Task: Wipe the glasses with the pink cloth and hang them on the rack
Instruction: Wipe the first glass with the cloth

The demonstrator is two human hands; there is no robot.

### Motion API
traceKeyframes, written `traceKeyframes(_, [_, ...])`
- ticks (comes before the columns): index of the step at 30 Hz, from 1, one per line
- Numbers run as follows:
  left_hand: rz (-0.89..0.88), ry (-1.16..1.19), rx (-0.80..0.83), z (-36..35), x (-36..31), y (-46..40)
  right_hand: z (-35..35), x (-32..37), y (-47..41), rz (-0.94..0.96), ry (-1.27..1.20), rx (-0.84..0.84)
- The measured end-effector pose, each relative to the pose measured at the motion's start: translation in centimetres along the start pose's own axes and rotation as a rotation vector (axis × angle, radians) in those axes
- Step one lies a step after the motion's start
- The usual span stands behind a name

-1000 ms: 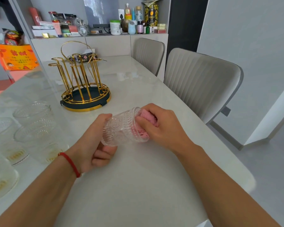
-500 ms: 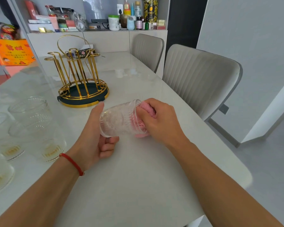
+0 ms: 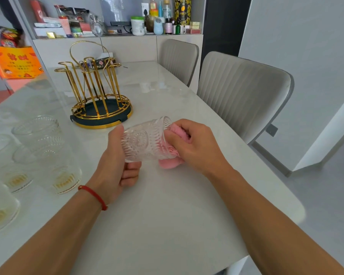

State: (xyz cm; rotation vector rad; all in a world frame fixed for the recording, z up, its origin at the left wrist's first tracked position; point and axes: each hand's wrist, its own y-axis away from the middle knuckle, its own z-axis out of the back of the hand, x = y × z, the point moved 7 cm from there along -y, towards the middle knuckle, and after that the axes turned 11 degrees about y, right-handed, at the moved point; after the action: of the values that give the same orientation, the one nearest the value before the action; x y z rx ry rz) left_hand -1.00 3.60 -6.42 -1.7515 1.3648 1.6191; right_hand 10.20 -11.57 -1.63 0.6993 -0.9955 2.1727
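A clear ribbed glass (image 3: pixel 145 140) lies on its side above the table, its base gripped by my left hand (image 3: pixel 115 161). My right hand (image 3: pixel 195 145) presses the pink cloth (image 3: pixel 171 155) into the glass's mouth; part of the cloth hangs out below the rim. The gold wire rack (image 3: pixel 95 92) on a dark round base stands behind the hands, with nothing on its pegs. Several more clear glasses (image 3: pixel 48 151) stand upright at the left, some with gold bands near the base.
The pale table (image 3: pixel 167 225) ends in a rounded corner at the right. Two grey chairs (image 3: pixel 240 92) stand along its right side. A cluttered shelf (image 3: pixel 127 26) runs along the back wall, and an orange box (image 3: pixel 14 62) sits far left.
My left hand has slid round the glass's base and the glass has turned slightly. More pink cloth now shows below the rim. The view has tilted a little.
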Motion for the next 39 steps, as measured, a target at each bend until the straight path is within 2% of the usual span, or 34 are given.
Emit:
traceKeyframes(4, [0.153, -0.074, 0.068, 0.2, 0.5, 0.4, 0.7, 1.2, 0.2, 0.146, 0.073, -0.045])
traceKeyframes(7, [0.069, -0.031, 0.046, -0.1, 0.3, 0.4, 0.8, 1.2, 0.0, 0.061, 0.040, -0.091])
traceKeyframes(10, [-0.033, 0.014, 0.039, -0.6, 0.3, 0.2, 0.3, 0.4, 0.1, -0.064, -0.055, -0.054])
traceKeyframes(13, [0.068, -0.041, 0.067, 0.0, 0.1, 0.1, 0.6, 1.6, 0.4, 0.147, 0.117, -0.067])
traceKeyframes(15, [0.173, -0.114, 0.117, 0.3, 0.3, 0.3, 0.6, 1.9, 0.4, 0.211, 0.126, -0.053])
traceKeyframes(17, [0.177, -0.094, 0.133, 0.3, 0.5, 0.4, 0.5, 1.5, 0.2, 0.159, 0.100, -0.077])
traceKeyframes(21, [0.029, -0.003, 0.049, -0.4, 0.2, 0.1, -0.1, -0.5, -0.1, -0.090, -0.070, -0.056])
traceKeyframes(23, [0.063, -0.038, 0.023, 0.2, 0.2, -0.1, 0.2, 0.2, 0.0, 0.029, 0.059, -0.075])
traceKeyframes(26, [0.211, -0.105, 0.119, 0.5, 0.7, 0.1, 0.5, 1.8, 0.3, 0.205, 0.154, -0.081])
traceKeyframes(29, [0.146, -0.045, 0.127, 0.2, 0.3, 0.2, 0.3, 1.1, 0.0, 0.074, 0.055, -0.124])
traceKeyframes(32, [0.042, 0.011, 0.088, -0.3, 0.0, 0.0, -0.7, -0.3, -0.1, -0.104, -0.056, -0.062])
traceKeyframes(36, [0.226, -0.106, 0.107, 0.7, 0.7, -0.1, -0.1, 2.1, 0.5, 0.225, 0.356, -0.055])
traceKeyframes(37, [0.249, -0.123, 0.126, 0.8, 0.7, 0.0, 0.2, 2.5, 0.6, 0.250, 0.352, -0.059])
traceKeyframes(39, [0.211, -0.080, 0.137, 0.6, 0.5, 0.1, 0.4, 2.4, 0.4, 0.175, 0.217, -0.093])
